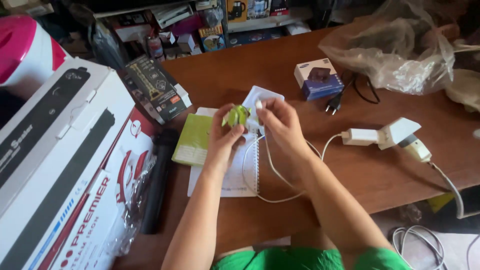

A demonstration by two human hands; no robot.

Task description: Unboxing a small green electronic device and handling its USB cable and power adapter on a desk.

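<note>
At 9 o'clock we see a large white carton (60, 165) with red and black print; at 1 o'clock a small blue-and-white box (318, 78). At centre our left hand (222, 137) pinches a small lime-green gadget (236, 115), our right hand (281, 125) grips its white cable (270, 165) above the spiral notebook (235, 175)

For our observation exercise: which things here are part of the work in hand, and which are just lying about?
In hand:
left hand gripping a small green gadget
right hand pinching the white cable

Lying about:
spiral notebook
green booklet
small blue-and-white box
white handheld scanner
clear plastic bag
large boxes
</note>
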